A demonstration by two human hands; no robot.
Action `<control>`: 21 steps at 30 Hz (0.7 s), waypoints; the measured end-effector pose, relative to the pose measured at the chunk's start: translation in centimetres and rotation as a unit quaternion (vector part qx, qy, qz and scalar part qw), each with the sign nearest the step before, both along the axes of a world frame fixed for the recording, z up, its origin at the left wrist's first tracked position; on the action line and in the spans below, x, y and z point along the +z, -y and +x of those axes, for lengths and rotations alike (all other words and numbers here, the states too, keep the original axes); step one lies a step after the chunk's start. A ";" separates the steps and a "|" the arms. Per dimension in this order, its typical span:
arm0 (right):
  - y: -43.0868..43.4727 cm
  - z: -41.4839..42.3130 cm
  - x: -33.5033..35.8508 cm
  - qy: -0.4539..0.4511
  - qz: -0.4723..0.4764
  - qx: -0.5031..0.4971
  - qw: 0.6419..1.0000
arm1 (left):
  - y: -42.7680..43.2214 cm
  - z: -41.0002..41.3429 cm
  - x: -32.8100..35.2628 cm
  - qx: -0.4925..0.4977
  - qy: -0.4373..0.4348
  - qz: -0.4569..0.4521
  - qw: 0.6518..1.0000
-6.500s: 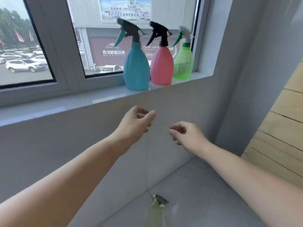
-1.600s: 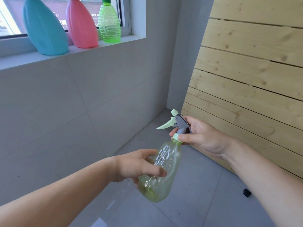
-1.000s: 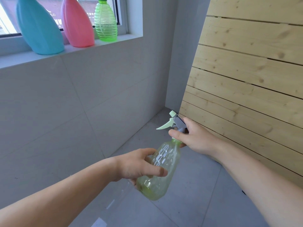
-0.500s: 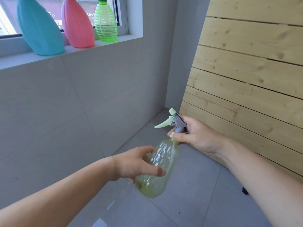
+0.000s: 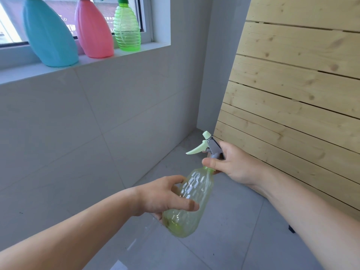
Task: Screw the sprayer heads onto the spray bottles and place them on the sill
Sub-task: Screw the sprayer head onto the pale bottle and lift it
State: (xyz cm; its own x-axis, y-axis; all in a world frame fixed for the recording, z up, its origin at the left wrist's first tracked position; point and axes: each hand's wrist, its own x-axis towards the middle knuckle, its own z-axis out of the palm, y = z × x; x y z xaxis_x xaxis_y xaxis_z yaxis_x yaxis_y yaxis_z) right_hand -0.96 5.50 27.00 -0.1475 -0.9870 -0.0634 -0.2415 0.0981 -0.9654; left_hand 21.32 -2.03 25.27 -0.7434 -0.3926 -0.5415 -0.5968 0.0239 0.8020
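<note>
Left hand (image 5: 163, 197) had its fingers (image 5: 185, 205) wrapped round the pale green bottle (image 5: 187, 207), held tilted above the floor (image 5: 224, 240). Right hand (image 5: 233, 164) pinched the sprayer head (image 5: 211, 148) at the neck. Three other bottles (image 5: 93, 30) stood on the sill (image 5: 29, 70).

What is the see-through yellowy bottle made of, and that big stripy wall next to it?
The bottle looks like thin, glossy plastic: see-through, with moulded bumps catching light. Its sprayer head seems matte plastic, pale green and grey. The wall panel looks like bare, unpainted wood: knots and grain show on the planks.
</note>
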 end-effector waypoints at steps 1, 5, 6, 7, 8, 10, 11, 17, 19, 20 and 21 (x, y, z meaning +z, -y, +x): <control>0.1 0.3 -0.2 -0.024 0.008 -0.017 1.000 | -0.1 0.0 0.0 -0.003 0.002 -0.003 1.000; 0.3 0.3 -0.2 -0.001 0.003 -0.019 1.000 | 0.0 -0.1 0.0 0.003 0.008 -0.017 1.000; 0.3 0.1 0.0 0.025 -0.005 0.004 1.000 | 0.1 -0.1 0.1 0.006 0.004 -0.015 1.000; 0.2 -0.2 0.2 0.039 -0.014 0.018 0.999 | 0.2 0.0 0.1 0.009 -0.002 -0.010 1.000; 0.2 -0.4 0.2 0.038 -0.025 0.021 0.999 | 0.3 0.1 0.2 0.012 -0.008 -0.005 1.000; 0.3 -0.3 -0.1 0.004 -0.035 -0.003 0.999 | 0.3 0.1 0.1 0.012 -0.014 -0.001 1.000; 0.4 -0.1 -0.3 -0.017 -0.031 -0.026 0.999 | 0.2 0.1 0.1 0.014 -0.014 0.000 1.000; 0.7 0.3 -0.1 0.063 -0.002 -0.071 0.995 | 0.1 -0.2 0.5 0.030 -0.026 0.007 0.999; 0.4 0.0 0.1 0.126 0.009 -0.048 0.991 | -0.1 -0.1 0.5 0.021 -0.029 0.021 0.999; 0.3 -0.1 0.2 0.162 0.009 -0.040 0.986 | -0.1 -0.1 0.5 0.015 -0.034 0.031 0.999; 0.1 -0.1 0.4 0.192 0.008 -0.035 0.981 | -0.1 -0.1 0.4 0.012 -0.042 0.044 0.998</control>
State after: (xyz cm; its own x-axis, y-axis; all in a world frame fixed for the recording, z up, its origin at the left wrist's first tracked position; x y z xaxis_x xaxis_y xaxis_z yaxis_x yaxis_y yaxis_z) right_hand -1.02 5.36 27.40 -0.1769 -0.9738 -0.1427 0.1484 0.1169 -0.9820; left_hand 21.24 -1.91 25.71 -0.7783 -0.3641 -0.5115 -0.5273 -0.0631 0.8473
